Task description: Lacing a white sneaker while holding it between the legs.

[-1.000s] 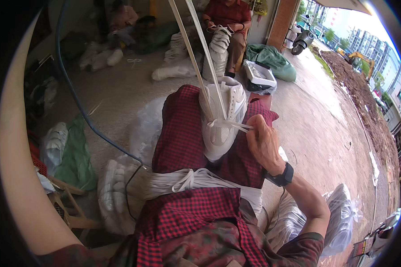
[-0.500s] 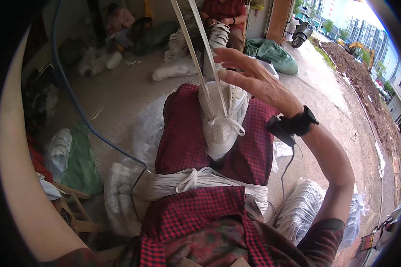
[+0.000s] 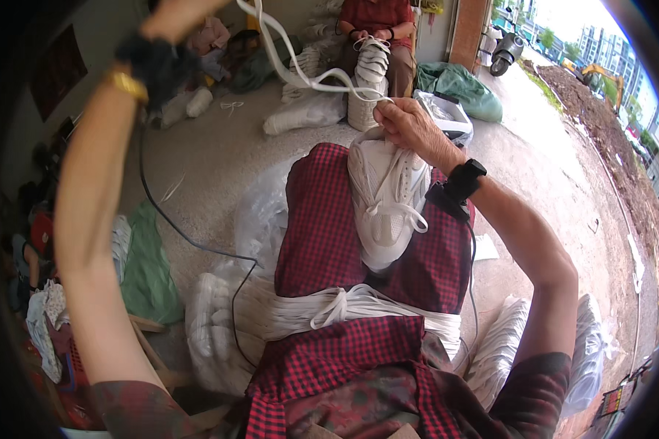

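Observation:
A white sneaker rests toe toward me between my knees, on a red-and-black checked apron. White lace is threaded through its lower eyelets, with a loop lying over the toe. Just above the shoe's collar, my right hand pinches a white shoelace between thumb and fingers. From there the lace runs slack in a wavy double strand to the upper left. My left hand is raised at the top edge, blurred, its fingers cut off by the frame. Across my lap lies a tied bundle of white laces.
Bagged white shoe parts sit at my left, and more stacks at my right. A dark cable hangs from my left wrist. Ahead, a person in red works on stacked shoe pieces. A green sack lies beyond.
My left hand has come into view at the upper left. The laces, taut and upright before, now hang slack to the left. My right hand has closed from spread fingers onto a lace.

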`<control>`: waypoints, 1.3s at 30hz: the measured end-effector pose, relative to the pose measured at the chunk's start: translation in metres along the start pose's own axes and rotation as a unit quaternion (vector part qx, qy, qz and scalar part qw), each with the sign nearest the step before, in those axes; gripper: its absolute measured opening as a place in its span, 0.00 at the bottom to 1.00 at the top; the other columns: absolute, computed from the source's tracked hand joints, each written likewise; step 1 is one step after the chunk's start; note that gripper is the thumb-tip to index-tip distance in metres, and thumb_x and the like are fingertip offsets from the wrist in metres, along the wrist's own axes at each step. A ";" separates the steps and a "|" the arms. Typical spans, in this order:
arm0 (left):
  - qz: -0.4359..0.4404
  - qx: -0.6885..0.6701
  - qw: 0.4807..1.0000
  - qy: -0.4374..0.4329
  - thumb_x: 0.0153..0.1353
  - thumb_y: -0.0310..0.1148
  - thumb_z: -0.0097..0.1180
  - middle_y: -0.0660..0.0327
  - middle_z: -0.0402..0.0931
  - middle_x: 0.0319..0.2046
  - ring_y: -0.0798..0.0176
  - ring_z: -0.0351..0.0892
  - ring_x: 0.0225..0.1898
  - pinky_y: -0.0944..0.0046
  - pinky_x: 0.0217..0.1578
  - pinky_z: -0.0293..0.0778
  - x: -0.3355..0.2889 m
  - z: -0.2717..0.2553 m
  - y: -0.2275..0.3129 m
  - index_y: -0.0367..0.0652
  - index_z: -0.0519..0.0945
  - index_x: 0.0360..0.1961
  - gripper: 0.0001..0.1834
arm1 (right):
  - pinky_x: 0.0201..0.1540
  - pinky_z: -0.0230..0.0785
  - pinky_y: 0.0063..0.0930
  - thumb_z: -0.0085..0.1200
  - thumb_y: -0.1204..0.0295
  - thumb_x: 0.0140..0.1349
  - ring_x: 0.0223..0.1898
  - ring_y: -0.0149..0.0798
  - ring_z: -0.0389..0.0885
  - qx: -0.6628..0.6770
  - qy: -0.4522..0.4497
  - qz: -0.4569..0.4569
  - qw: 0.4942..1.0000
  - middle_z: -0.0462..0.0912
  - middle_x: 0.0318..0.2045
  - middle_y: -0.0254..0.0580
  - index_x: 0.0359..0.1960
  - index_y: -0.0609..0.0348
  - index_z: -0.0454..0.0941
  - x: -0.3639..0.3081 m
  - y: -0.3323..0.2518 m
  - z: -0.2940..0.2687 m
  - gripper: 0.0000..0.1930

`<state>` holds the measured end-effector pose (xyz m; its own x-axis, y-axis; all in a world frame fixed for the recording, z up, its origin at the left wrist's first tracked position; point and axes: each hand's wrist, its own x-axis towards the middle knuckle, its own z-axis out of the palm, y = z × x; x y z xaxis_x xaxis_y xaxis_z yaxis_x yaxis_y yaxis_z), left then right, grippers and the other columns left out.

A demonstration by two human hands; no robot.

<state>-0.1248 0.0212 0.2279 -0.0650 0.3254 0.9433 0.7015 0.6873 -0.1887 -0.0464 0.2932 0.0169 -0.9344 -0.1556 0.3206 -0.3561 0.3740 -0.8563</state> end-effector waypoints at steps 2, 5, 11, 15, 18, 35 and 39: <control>-0.059 -0.103 0.986 -0.115 0.65 0.33 0.59 0.60 0.77 0.30 0.67 0.75 0.25 0.65 0.26 0.71 -0.075 0.014 0.043 0.38 0.78 0.46 0.12 | 0.20 0.46 0.17 0.42 0.58 0.76 0.18 0.18 0.55 0.071 0.024 0.040 0.996 0.58 0.20 0.18 0.32 0.54 0.72 -0.005 -0.002 0.003 0.16; -0.069 -0.339 0.903 -0.255 0.59 0.37 0.66 0.52 0.74 0.34 0.49 0.79 0.38 0.52 0.39 0.75 -0.178 0.017 0.122 0.41 0.78 0.33 0.12 | 0.20 0.50 0.17 0.43 0.66 0.75 0.19 0.18 0.56 -0.141 0.048 -0.169 0.974 0.59 0.22 0.21 0.35 0.60 0.73 -0.006 0.015 -0.005 0.12; -0.075 -0.324 0.887 -0.319 0.54 0.38 0.70 0.52 0.74 0.32 0.50 0.76 0.36 0.54 0.40 0.73 -0.238 0.037 0.164 0.36 0.80 0.29 0.16 | 0.19 0.51 0.17 0.43 0.68 0.75 0.19 0.18 0.57 -0.084 0.032 -0.201 0.976 0.60 0.22 0.22 0.35 0.61 0.73 0.001 0.021 -0.004 0.12; -0.106 -0.386 0.849 -0.345 0.56 0.31 0.67 0.56 0.72 0.31 0.59 0.76 0.34 0.60 0.36 0.72 -0.243 0.041 0.153 0.35 0.80 0.29 0.10 | 0.20 0.51 0.18 0.41 0.68 0.74 0.19 0.19 0.56 0.082 0.025 -0.032 0.996 0.60 0.20 0.22 0.33 0.62 0.72 -0.007 0.006 0.004 0.13; -0.108 -0.511 0.702 -0.484 0.62 0.29 0.62 0.66 0.70 0.29 0.71 0.73 0.31 0.70 0.33 0.71 -0.239 0.049 0.113 0.35 0.79 0.31 0.07 | 0.19 0.49 0.19 0.41 0.66 0.74 0.19 0.18 0.56 0.099 0.028 -0.024 0.994 0.60 0.20 0.23 0.33 0.61 0.72 -0.008 0.004 0.006 0.14; -0.241 -0.467 0.695 -0.490 0.58 0.34 0.69 0.66 0.75 0.27 0.73 0.72 0.29 0.69 0.32 0.70 -0.226 0.040 0.136 0.38 0.83 0.29 0.10 | 0.20 0.53 0.19 0.43 0.62 0.72 0.18 0.20 0.59 0.048 0.023 -0.075 0.996 0.63 0.19 0.23 0.31 0.59 0.73 -0.004 0.012 -0.004 0.16; -0.153 -0.414 0.813 -0.379 0.53 0.34 0.71 0.63 0.71 0.23 0.68 0.70 0.25 0.64 0.28 0.68 -0.246 0.045 0.142 0.36 0.81 0.28 0.13 | 0.27 0.68 0.21 0.45 0.60 0.73 0.25 0.25 0.74 0.065 0.059 0.020 0.996 0.74 0.25 0.30 0.38 0.60 0.79 0.000 0.014 -0.001 0.16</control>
<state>-0.0412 0.0680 -0.0436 -0.5248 0.7446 0.4125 0.7871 0.2399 0.5683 -0.0514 0.2988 0.0055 -0.9456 -0.0308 0.3240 -0.3208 0.2550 -0.9122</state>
